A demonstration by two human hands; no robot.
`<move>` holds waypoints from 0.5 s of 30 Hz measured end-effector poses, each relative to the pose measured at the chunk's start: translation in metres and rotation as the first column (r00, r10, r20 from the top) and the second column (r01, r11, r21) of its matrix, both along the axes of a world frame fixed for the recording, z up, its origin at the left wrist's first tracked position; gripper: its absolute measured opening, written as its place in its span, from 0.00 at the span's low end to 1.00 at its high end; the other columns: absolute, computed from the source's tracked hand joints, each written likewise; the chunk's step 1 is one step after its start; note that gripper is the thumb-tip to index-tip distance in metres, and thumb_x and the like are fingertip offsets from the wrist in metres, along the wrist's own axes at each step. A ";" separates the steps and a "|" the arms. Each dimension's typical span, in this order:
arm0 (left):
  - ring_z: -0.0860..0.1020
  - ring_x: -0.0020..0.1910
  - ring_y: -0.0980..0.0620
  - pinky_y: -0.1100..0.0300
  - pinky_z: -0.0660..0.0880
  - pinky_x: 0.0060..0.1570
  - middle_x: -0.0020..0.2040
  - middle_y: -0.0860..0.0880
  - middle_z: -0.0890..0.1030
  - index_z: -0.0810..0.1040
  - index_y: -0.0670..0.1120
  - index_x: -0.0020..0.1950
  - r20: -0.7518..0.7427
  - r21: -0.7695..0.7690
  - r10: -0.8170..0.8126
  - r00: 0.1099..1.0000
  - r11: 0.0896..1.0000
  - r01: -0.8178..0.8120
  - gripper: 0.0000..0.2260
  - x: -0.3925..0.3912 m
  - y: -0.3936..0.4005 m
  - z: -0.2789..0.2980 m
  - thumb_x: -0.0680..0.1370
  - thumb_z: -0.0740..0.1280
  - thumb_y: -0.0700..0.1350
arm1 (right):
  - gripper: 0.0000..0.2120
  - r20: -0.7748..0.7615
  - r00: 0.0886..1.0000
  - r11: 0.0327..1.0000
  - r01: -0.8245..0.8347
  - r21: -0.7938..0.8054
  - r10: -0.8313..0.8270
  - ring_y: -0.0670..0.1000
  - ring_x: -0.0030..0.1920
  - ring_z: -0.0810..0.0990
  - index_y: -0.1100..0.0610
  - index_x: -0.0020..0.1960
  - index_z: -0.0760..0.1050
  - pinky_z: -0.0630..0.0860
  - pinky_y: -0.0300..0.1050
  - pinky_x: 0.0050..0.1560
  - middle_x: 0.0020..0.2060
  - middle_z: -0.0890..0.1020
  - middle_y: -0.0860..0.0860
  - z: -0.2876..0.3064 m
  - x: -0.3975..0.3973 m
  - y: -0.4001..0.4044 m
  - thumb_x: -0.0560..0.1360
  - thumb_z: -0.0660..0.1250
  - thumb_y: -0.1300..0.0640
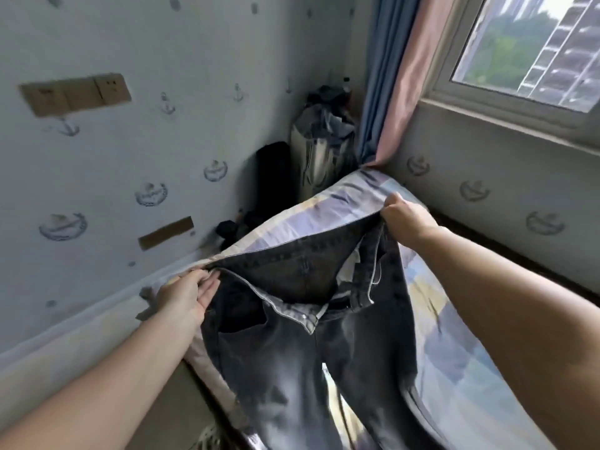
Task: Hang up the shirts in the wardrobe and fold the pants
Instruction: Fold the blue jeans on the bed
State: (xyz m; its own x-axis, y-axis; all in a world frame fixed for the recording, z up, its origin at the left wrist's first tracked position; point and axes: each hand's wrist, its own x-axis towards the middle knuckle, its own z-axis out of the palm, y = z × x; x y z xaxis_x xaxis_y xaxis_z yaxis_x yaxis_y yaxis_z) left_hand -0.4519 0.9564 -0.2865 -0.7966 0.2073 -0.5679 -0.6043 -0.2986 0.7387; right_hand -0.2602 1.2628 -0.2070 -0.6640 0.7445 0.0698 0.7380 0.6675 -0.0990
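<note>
I hold the faded black denim jeans [302, 323] up over the bed with the pastel checked sheet [454, 352], my left hand [188, 295] pinching the waistband at nine o'clock, my right hand [404, 219] gripping it at two o'clock, legs hanging toward six.

Dark grey denim jeans [292, 319] hang across the middle, blocking the near part of the pastel checked bed sheet [431, 306]. Open sheet to the right of them, up to the wall under the white-framed window [506, 76]. Far bed corner hemmed by the blue and pink curtains [389, 76] and a stuffed laundry bag [321, 141]. Left: narrow gap between bed edge and anchor-print wallpapered wall [130, 157].
</note>
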 end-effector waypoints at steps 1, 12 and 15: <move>0.79 0.50 0.45 0.53 0.75 0.52 0.42 0.42 0.78 0.70 0.42 0.41 0.020 -0.033 -0.004 1.000 0.999 0.005 0.10 -0.027 0.005 -0.015 0.79 0.58 0.29 | 0.13 0.022 1.000 1.000 -0.015 -0.004 0.015 0.62 0.52 0.77 0.63 0.61 0.69 0.74 0.52 0.50 0.56 0.75 0.61 -0.015 -0.028 0.005 0.79 0.52 0.63; 0.82 0.34 0.49 0.54 0.77 0.57 0.47 0.38 0.79 0.72 0.37 0.44 0.175 -0.317 0.035 0.984 0.948 0.023 0.05 -0.307 0.050 -0.184 0.77 0.61 0.29 | 0.07 0.304 0.929 0.975 -0.176 -0.138 0.211 0.58 0.40 0.73 0.63 0.51 0.71 0.67 0.48 0.36 0.58 0.70 0.60 -0.188 -0.332 0.068 0.76 0.57 0.69; 0.82 0.46 0.44 0.54 0.77 0.53 0.55 0.36 0.78 0.74 0.34 0.52 0.181 -0.387 0.059 0.982 0.922 0.016 0.06 -0.346 0.053 -0.227 0.77 0.61 0.30 | 0.21 0.263 0.932 0.938 -0.168 -0.303 0.251 0.61 0.62 0.72 0.59 0.70 0.62 0.70 0.50 0.55 0.70 0.62 0.56 -0.261 -0.382 0.066 0.77 0.59 0.60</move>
